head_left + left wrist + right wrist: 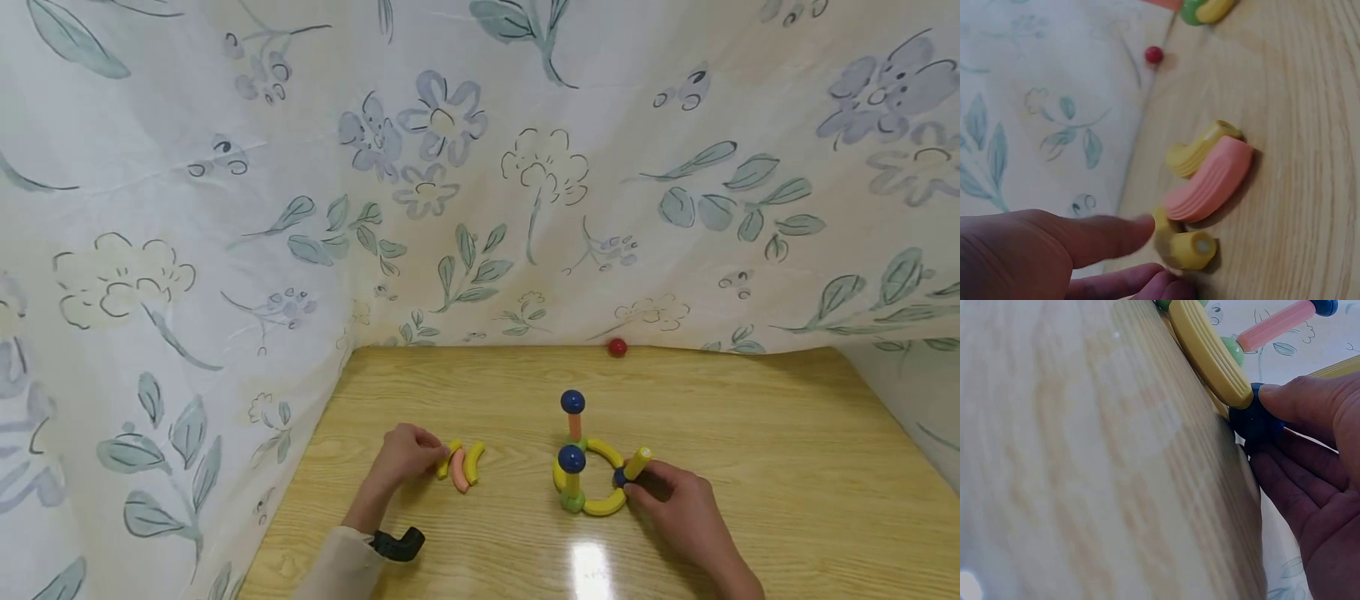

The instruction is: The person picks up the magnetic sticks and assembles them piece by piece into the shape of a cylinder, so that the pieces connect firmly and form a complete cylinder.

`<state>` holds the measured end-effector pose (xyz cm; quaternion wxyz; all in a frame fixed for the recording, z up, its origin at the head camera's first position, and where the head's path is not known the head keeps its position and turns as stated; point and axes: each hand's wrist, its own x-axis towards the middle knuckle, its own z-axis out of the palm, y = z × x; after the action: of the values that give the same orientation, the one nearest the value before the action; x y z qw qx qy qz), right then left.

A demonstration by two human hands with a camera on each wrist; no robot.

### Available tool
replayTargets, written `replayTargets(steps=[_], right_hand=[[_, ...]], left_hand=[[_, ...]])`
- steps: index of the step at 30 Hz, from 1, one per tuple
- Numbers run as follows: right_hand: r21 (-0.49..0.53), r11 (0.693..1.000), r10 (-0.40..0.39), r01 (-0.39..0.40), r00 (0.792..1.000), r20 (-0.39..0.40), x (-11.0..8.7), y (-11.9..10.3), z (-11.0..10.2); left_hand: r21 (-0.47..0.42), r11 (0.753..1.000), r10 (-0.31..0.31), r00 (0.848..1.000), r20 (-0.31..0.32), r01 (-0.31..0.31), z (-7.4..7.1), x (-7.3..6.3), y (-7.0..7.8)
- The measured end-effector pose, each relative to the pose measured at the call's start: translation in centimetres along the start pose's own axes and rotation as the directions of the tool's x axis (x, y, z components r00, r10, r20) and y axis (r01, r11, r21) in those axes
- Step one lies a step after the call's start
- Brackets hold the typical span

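My left hand (pixel 409 455) is at the leftmost yellow curved stick (pixel 1192 249), its thumb and fingers extended at that stick's near end. Beside that stick lie a pink curved stick (pixel 459 472) and another yellow curved stick (pixel 474 462). My right hand (pixel 681 508) pinches a dark blue ball (pixel 1255 422) at the right of a ring of yellow curved sticks (pixel 604 505). A straight yellow stick (pixel 638 463) rises tilted from this ball. Two more upright sticks, one pink (pixel 575 427) and one yellow (pixel 572 484), stand on green balls and carry blue balls on top.
A red ball (pixel 617 347) sits at the table's back edge, against the flowered curtain (pixel 540 208). The curtain hangs behind and at the sides of the wooden table (pixel 787 450). On my left wrist is a black band (pixel 399 545).
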<state>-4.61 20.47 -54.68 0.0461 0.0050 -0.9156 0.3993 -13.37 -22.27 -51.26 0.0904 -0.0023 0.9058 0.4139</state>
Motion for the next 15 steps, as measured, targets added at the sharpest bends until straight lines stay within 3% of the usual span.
replayTargets(steps=[6, 15], right_hand=[[0.003, 1.000, -0.003, 0.003, 1.000, 0.001, 0.0, 0.0, 0.0], [0.006, 1.000, -0.003, 0.003, 1.000, -0.011, -0.2, 0.1, 0.1]], left_hand=[[0.116, 0.992, 0.049, 0.995, -0.084, -0.039, 1.1, 0.0, 0.4], [0.213, 0.977, 0.053, 0.987, -0.154, -0.019, 1.3, -0.8, 1.0]])
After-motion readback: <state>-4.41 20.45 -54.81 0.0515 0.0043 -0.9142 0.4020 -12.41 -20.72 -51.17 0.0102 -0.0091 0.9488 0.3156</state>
